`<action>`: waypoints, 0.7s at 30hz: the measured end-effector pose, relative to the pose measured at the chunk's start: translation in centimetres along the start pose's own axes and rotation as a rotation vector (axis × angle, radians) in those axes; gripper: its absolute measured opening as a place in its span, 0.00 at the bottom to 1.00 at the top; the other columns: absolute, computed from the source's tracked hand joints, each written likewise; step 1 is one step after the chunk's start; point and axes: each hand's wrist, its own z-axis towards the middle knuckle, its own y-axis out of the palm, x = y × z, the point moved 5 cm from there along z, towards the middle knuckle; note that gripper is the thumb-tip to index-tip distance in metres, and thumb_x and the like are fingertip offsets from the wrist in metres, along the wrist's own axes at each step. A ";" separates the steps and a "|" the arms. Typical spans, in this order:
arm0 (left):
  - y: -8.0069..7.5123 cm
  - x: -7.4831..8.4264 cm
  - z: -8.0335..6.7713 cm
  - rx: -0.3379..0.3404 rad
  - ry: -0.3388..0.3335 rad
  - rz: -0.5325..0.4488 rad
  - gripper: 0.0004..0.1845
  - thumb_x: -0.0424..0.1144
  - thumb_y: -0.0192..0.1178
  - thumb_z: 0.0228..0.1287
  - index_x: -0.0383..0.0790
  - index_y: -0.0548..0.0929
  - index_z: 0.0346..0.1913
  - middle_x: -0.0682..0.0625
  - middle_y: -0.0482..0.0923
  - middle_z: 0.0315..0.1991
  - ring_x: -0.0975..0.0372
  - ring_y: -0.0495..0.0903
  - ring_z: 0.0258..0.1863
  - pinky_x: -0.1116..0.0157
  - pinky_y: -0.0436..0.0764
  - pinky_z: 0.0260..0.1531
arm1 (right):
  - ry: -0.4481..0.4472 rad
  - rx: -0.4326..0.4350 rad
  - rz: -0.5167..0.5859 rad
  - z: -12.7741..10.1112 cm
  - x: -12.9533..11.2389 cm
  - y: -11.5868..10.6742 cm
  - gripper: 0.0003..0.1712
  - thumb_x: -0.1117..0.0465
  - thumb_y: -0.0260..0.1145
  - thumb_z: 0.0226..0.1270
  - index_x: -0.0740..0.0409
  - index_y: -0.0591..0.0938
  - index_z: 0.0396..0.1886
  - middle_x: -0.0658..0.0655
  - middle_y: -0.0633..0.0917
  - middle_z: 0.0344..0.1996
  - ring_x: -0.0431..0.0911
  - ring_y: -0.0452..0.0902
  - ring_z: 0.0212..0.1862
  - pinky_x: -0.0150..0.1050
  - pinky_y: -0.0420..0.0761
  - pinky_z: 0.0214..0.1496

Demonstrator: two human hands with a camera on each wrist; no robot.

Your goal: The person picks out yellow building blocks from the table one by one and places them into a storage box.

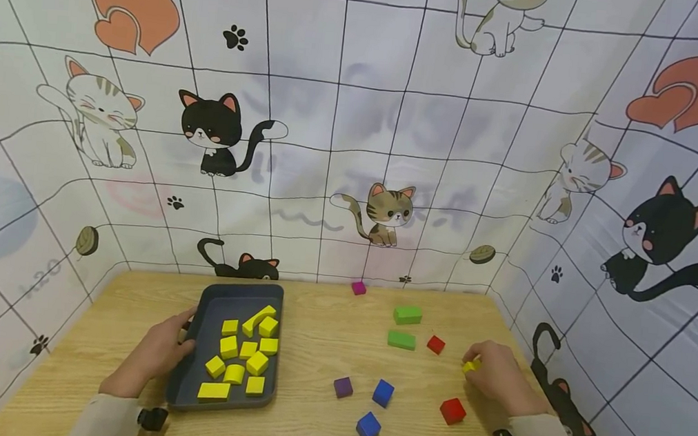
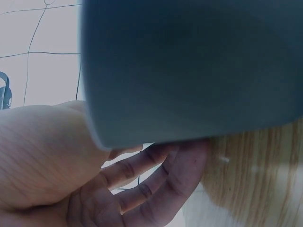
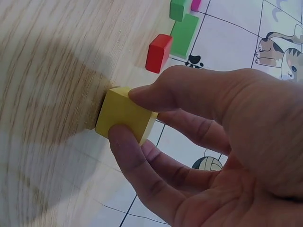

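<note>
At the left of the table, my left hand (image 1: 155, 349) grips the side of a dark grey tray (image 1: 222, 302). In the left wrist view the tray's wall (image 2: 189, 85) fills much of the frame, with curled fingers (image 2: 182, 182) at its lower edge. Several yellow blocks (image 1: 228, 347) of different shapes lie in the tray. Over on the right, my right hand (image 1: 500, 378) pinches a yellow block (image 3: 125, 113) between thumb and fingers, at the tabletop. Beyond that hand lies a small red block (image 1: 435, 345); nearer the front is a larger red cube (image 1: 453, 411).
Two green blocks (image 1: 407, 315) lie right of centre on the wooden table (image 1: 313, 339). A magenta block (image 1: 359, 288) sits at the back edge. Toward the front middle are a purple block (image 1: 343, 386) and two blue cubes (image 1: 383, 393). Cat-printed sheeting (image 1: 307, 124) surrounds the table.
</note>
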 end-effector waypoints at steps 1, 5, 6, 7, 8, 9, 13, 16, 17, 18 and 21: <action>0.0 0.0 0.0 -0.001 -0.001 -0.001 0.43 0.29 0.68 0.78 0.17 0.61 0.88 0.18 0.81 0.69 0.45 0.87 0.51 0.48 0.91 0.50 | -0.001 0.001 0.000 0.0 -0.1 0.0 0.12 0.74 0.79 0.59 0.64 0.95 0.43 0.69 0.96 0.47 0.68 0.92 0.53 0.68 0.92 0.58; 0.1 0.0 0.0 -0.002 -0.008 0.000 0.43 0.29 0.68 0.78 0.17 0.61 0.88 0.18 0.81 0.70 0.45 0.87 0.51 0.47 0.92 0.51 | 0.007 -0.004 0.009 0.0 -0.2 0.2 0.12 0.75 0.78 0.59 0.64 0.96 0.43 0.70 0.95 0.49 0.67 0.92 0.54 0.67 0.92 0.58; 0.1 0.0 0.0 -0.001 -0.009 0.001 0.43 0.29 0.68 0.78 0.17 0.61 0.87 0.18 0.81 0.70 0.45 0.87 0.51 0.47 0.92 0.51 | 0.012 -0.008 0.010 0.0 -0.3 0.2 0.12 0.75 0.78 0.60 0.64 0.96 0.44 0.71 0.95 0.50 0.67 0.91 0.54 0.67 0.92 0.58; 0.1 0.0 0.0 0.000 -0.008 0.000 0.43 0.28 0.68 0.78 0.17 0.61 0.87 0.18 0.81 0.70 0.45 0.87 0.51 0.47 0.92 0.51 | 0.016 -0.012 0.012 0.0 -0.4 0.2 0.12 0.75 0.78 0.60 0.64 0.96 0.44 0.71 0.95 0.50 0.67 0.91 0.54 0.67 0.92 0.58; 0.0 0.0 0.0 0.000 -0.007 0.000 0.43 0.28 0.68 0.78 0.17 0.62 0.87 0.18 0.81 0.69 0.45 0.87 0.51 0.47 0.91 0.51 | 0.019 -0.013 0.013 0.1 -0.4 0.1 0.12 0.74 0.78 0.60 0.64 0.96 0.44 0.72 0.95 0.51 0.67 0.91 0.54 0.67 0.92 0.58; 0.0 0.1 -0.1 0.001 -0.006 -0.001 0.43 0.28 0.68 0.78 0.17 0.62 0.87 0.18 0.81 0.69 0.45 0.87 0.51 0.47 0.91 0.51 | 0.021 -0.015 0.017 0.1 -0.5 0.1 0.12 0.74 0.78 0.60 0.64 0.96 0.44 0.72 0.95 0.51 0.67 0.91 0.54 0.67 0.93 0.58; -0.1 0.2 -0.1 0.004 0.000 0.002 0.43 0.28 0.68 0.77 0.16 0.62 0.87 0.18 0.81 0.69 0.45 0.87 0.51 0.46 0.91 0.51 | 0.021 -0.021 0.024 0.3 -0.8 0.0 0.12 0.74 0.78 0.61 0.64 0.96 0.45 0.72 0.95 0.52 0.64 0.90 0.53 0.65 0.93 0.57; -0.1 0.3 -0.2 0.006 0.000 0.006 0.42 0.28 0.69 0.77 0.16 0.62 0.87 0.18 0.81 0.69 0.43 0.88 0.53 0.43 0.92 0.53 | 0.032 -0.028 0.023 0.5 -0.9 0.0 0.12 0.73 0.78 0.63 0.64 0.96 0.46 0.71 0.95 0.54 0.62 0.89 0.53 0.66 0.93 0.59; -0.1 0.4 -0.2 0.006 0.000 0.008 0.42 0.28 0.69 0.77 0.16 0.62 0.87 0.18 0.81 0.69 0.42 0.88 0.53 0.43 0.92 0.55 | 0.030 -0.028 0.020 0.5 -1.0 0.0 0.12 0.73 0.79 0.63 0.64 0.96 0.46 0.71 0.94 0.54 0.62 0.89 0.53 0.66 0.92 0.60; -0.1 0.4 -0.2 0.006 -0.002 0.008 0.43 0.28 0.69 0.78 0.16 0.62 0.87 0.18 0.81 0.69 0.41 0.88 0.54 0.42 0.92 0.55 | 0.029 -0.028 0.015 0.6 -1.2 -0.1 0.12 0.73 0.79 0.64 0.64 0.96 0.47 0.71 0.95 0.54 0.62 0.88 0.53 0.66 0.92 0.60; -0.2 0.4 -0.2 0.006 -0.006 0.014 0.43 0.28 0.69 0.78 0.16 0.62 0.87 0.18 0.81 0.70 0.41 0.88 0.54 0.41 0.92 0.56 | -0.005 -0.014 0.007 1.0 -2.3 -0.2 0.11 0.72 0.79 0.64 0.64 0.96 0.46 0.69 0.95 0.54 0.63 0.90 0.55 0.67 0.92 0.61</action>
